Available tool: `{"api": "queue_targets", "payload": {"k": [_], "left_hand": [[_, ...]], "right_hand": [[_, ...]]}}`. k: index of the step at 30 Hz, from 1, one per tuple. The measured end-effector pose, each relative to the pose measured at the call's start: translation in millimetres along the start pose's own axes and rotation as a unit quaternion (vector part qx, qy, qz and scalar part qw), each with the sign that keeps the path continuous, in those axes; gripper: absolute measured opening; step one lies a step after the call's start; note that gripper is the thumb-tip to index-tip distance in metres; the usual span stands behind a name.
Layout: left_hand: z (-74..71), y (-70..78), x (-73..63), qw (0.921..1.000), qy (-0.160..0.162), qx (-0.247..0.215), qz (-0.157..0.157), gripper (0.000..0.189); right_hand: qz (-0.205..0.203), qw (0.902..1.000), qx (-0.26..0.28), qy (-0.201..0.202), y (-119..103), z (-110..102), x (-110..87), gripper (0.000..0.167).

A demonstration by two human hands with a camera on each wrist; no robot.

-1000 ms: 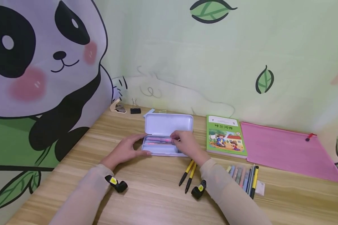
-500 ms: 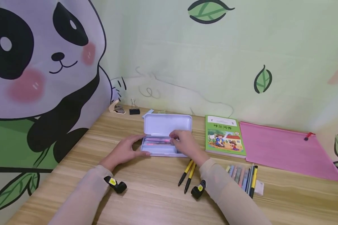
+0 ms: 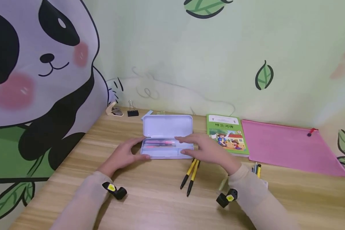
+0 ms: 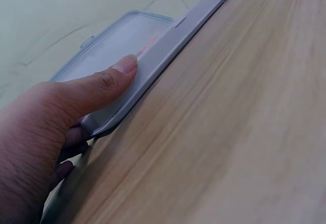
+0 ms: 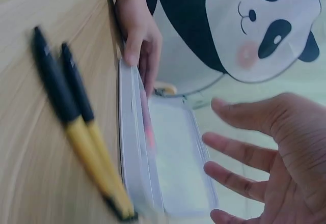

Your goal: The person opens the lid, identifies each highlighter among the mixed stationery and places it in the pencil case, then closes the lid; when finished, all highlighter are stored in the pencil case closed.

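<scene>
The pencil case (image 3: 168,125) lies lengthwise from side to side between the hands, its left end gripped by the left hand (image 3: 123,156), while the right hand (image 3: 209,149) (fingers spread, holding nothing) seemingly hovers by its right end, nearer the yellow pens (image 3: 194,174).

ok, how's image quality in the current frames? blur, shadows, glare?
Head: pencil case fairly sharp, soft shadow beside the left sleeve, pale glow on the wall at right. Left wrist: table grain soft, dark shadow below the left hand. Right wrist: yellow-and-black pens blurred, focus or motion unclear; right hand clearer.
</scene>
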State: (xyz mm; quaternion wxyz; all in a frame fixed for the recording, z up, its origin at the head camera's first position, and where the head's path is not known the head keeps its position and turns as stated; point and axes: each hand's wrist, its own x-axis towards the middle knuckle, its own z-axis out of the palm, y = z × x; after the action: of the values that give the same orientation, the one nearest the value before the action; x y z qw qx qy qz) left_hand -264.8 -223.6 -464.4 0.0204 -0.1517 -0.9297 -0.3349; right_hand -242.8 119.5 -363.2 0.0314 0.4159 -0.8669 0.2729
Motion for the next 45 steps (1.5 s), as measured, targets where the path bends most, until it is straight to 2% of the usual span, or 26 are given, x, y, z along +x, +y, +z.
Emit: {"api": "queue_targets", "payload": {"k": [5,8,10,13,16,21,29,32,36,40,45], "left_hand": [[-5.8,2.5,2.3,0.9999,0.006,0.002,0.009,0.102],[-6.6,3.3,2.1,0.9998,0.005,0.006,0.017,0.102],[-6.0,3.1,1.4,0.9998,0.003,0.007,0.018,0.101],[-4.3,3.1,-0.2,0.9999,-0.004,0.007,0.015,0.101],[-3.6,3.9,-0.8,0.9999,-0.007,0.006,0.014,0.102],[-4.8,5.4,-0.4,0.9998,-0.001,0.006,0.017,0.102],[-2.9,2.6,-0.9,0.9999,-0.003,0.006,0.013,0.100],[-1.6,1.7,-0.2,0.9999,-0.004,0.003,0.009,0.100],[-0.8,1.5,-0.1,0.9999,-0.007,0.002,0.007,0.101],[-0.1,0.9,-0.3,0.9999,-0.009,0.005,0.002,0.102],[-0.5,-0.6,1.0,0.9999,-0.006,0.008,0.003,0.103]], "right_hand": [[-0.024,0.9984,-0.048,0.020,21.2,-19.4,-34.9,0.052],[-0.020,0.9981,-0.057,0.013,40.4,-27.0,-61.8,0.045],[-0.008,0.9990,-0.043,-0.005,54.0,-30.2,-80.5,0.037],[0.031,0.9986,-0.009,-0.042,71.9,-33.4,-106.3,0.028],[0.069,0.9950,0.024,-0.069,82.7,-35.5,-122.4,0.025],[0.091,0.9920,0.032,-0.081,86.7,-36.3,-126.6,0.024],[0.084,0.9937,-0.027,-0.069,85.2,-30.0,-124.1,0.014],[0.091,0.9929,-0.021,-0.075,84.8,-29.7,-124.4,0.010],[0.096,0.9915,-0.001,-0.087,84.2,-31.1,-126.8,0.015],[0.086,0.9919,-0.004,-0.093,82.3,-30.2,-127.4,0.021],[0.068,0.9938,-0.023,-0.085,82.1,-24.2,-122.6,0.013]]}}
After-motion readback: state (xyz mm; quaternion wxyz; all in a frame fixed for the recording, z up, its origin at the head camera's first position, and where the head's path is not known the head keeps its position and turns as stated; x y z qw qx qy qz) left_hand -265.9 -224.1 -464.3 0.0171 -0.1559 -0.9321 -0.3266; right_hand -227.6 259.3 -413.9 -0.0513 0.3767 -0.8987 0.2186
